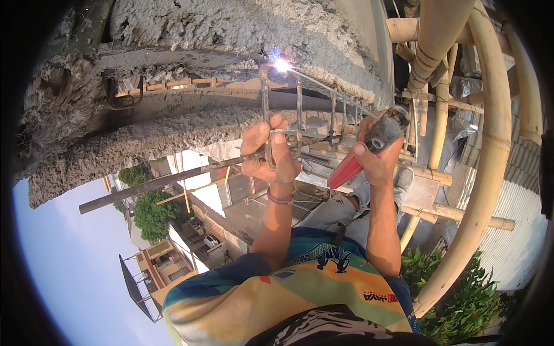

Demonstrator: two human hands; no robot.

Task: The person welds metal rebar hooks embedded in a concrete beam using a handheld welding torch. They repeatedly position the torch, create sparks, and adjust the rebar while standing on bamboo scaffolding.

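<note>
The bent steel loop (265, 95) rose toward twelve o'clock from the left hand (274, 153), the nearer one, which pinched it. The right hand (376, 162) gripped the electrode holder (385, 131), its thin rod (320, 85) pointing to ten o'clock, at the bright arc (281, 64).

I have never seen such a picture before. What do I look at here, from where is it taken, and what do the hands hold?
There is no machine: these are a person's own two bare hands. The picture comes from a wide fisheye camera on the person's head, looking down, so straight edges bend near the rim.

The left hand grips a bent metal loop. The right hand holds a tool with a red handle; a thin rod reaches out from it. At the rod's far end, by the top of the loop, is a bright spark.

Rough concrete lies beyond the hands, bamboo poles are at the right, and a long metal bar extends leftward.
</note>
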